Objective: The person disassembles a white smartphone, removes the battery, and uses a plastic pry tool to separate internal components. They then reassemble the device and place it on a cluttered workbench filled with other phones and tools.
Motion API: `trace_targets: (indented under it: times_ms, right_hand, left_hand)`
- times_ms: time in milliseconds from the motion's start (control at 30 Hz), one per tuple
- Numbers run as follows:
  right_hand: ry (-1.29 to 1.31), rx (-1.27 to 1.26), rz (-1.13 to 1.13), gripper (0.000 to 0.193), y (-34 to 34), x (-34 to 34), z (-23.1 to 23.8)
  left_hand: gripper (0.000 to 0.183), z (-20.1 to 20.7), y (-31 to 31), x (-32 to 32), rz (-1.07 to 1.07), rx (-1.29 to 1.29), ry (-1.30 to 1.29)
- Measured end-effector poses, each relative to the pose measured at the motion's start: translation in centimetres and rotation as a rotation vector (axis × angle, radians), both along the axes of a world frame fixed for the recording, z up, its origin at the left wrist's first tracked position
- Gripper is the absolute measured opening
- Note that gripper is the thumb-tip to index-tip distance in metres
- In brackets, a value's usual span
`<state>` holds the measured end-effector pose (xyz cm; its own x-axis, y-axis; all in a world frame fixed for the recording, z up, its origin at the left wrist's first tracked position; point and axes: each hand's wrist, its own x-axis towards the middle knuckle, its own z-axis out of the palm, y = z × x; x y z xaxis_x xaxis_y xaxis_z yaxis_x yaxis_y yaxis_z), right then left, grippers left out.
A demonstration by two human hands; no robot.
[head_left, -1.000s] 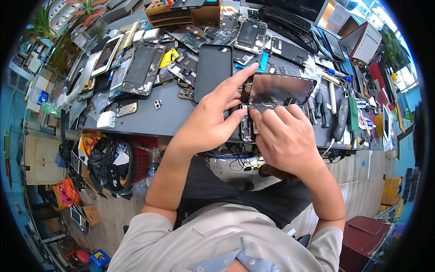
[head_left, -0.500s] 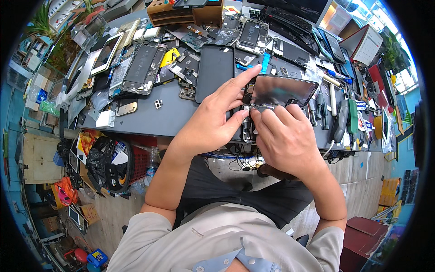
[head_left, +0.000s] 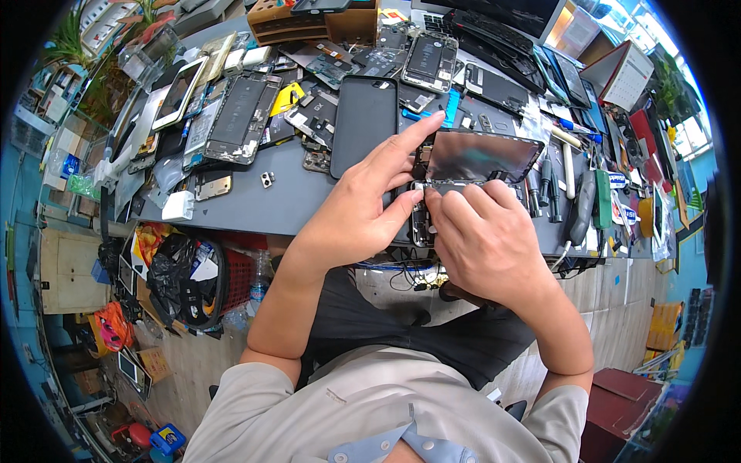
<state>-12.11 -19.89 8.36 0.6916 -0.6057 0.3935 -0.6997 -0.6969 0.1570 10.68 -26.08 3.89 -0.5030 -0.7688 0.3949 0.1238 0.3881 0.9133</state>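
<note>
An opened phone (head_left: 420, 225) lies at the desk's front edge, with its dark, glossy screen (head_left: 485, 156) swung up from the body. My left hand (head_left: 356, 210) grips the phone's left side; its thumb presses on the body and its index finger stretches up beside the raised screen. My right hand (head_left: 490, 239) is curled over the phone's inside, thumb and forefinger pinched close to my left thumb. Whatever sits in that pinch is hidden, and the right hand covers much of the body. A black phone case (head_left: 364, 123) lies just beyond my left hand.
Stripped phones (head_left: 241, 119) and loose parts crowd the desk's left and back. Screwdrivers (head_left: 554, 197) and a grey-green tool (head_left: 584, 204) lie on the right. A white cube-shaped adapter (head_left: 178, 206) sits near the front left edge, above a red basket (head_left: 235, 278) of bags.
Both hands stay almost in place, still at the opened phone. The right hand shows only a very slight shift, and the view has moved a little.
</note>
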Motion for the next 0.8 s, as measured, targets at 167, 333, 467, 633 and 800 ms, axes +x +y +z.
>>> trace_targets:
  times_ms: [167, 333, 467, 633, 800]
  right_hand:
    - [-0.036, 0.007, 0.002, 0.048, -0.06, -0.2, 0.01]
    - [-0.063, 0.01, 0.006, 0.049, -0.13, -0.26, -0.04]
    - [-0.073, 0.02, 0.02, 0.048, -0.38, -0.33, -0.08]
    - [-0.083, 0.037, 0.032, 0.047, -0.45, -0.39, -0.16]
    - [-0.042, 0.026, 0.033, 0.048, -0.45, -0.43, -0.18]
  left_hand:
    - [0.091, 0.43, 0.06, 0.25, -0.031, 0.031, -0.044]
    - [0.092, 0.58, 0.07, 0.28, -0.032, 0.034, -0.052]
    - [0.091, 0.61, 0.07, 0.26, -0.021, 0.024, -0.062]
    - [0.09, 0.62, 0.11, 0.26, -0.016, 0.025, -0.064]
    - [0.09, 0.62, 0.15, 0.24, -0.011, 0.011, -0.071]
